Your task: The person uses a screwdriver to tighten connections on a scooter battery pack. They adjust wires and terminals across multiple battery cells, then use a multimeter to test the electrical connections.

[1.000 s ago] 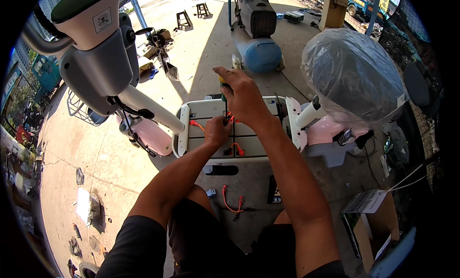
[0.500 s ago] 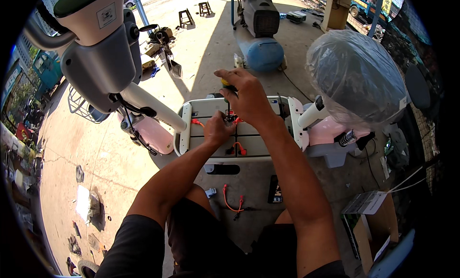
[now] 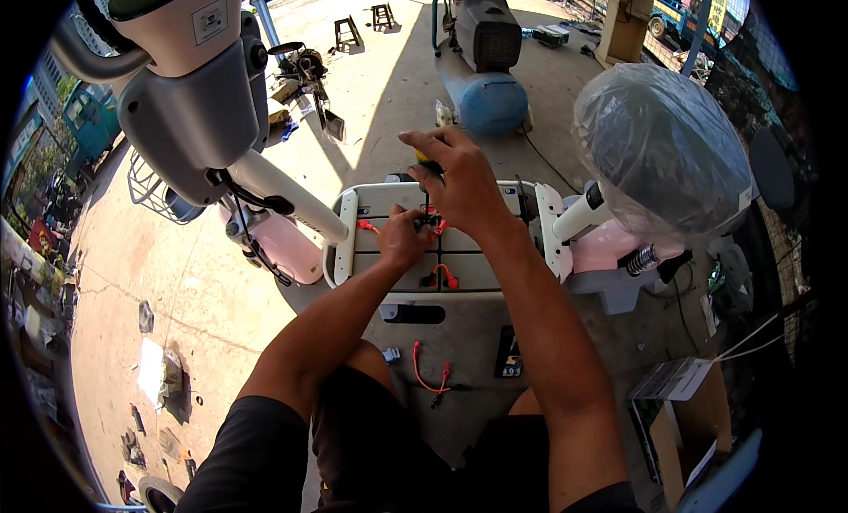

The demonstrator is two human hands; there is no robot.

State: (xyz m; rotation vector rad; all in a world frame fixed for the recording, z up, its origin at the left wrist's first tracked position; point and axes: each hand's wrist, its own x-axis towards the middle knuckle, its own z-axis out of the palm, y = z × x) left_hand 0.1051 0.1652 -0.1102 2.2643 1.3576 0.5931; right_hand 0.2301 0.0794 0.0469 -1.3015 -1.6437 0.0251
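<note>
My right hand grips the yellow-and-dark handle of a screwdriver, its shaft pointing down at the middle of a block of grey batteries. My left hand is closed, fingertips pinching at a short red cable by the screwdriver's tip; the fingers partly hide the terminal there. Another red cable arches over the near batteries, and a red-sleeved end lies left of my left hand. The batteries sit in the pale frame of a scooter, between its steering column and seat.
The scooter's grey front column stands left, its plastic-wrapped seat right. On the ground before me lie a loose red cable and a dark flat device. An open carton stands at lower right; a blue-tanked compressor is beyond.
The view has shifted slightly. Both hands stay at the same terminal, the right hand's grip on the screwdriver turned a little and the yellow of its handle still showing.
</note>
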